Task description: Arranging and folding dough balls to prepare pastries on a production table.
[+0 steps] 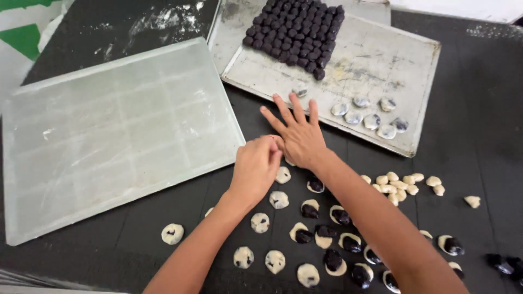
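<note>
The left hand (256, 166) pinched a soft, easily squashed dough piece (279, 142) against the flat right hand (299, 136), fingers spread, best held lightly by its edges.

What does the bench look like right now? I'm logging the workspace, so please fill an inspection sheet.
Surface: dark flour-dusted worktop.
Job's things: flattened pale dough discs, some topped with dark filling balls; block of dark round filling balls on grey metal baking tray; wrapped pieces there too.
Clutter: small plain dough lumps; translucent plastic board.
Grippers: left hand pinched at the palm of the flat right hand.
Cables: nothing seen.
Surroundings: green-white surface.
</note>
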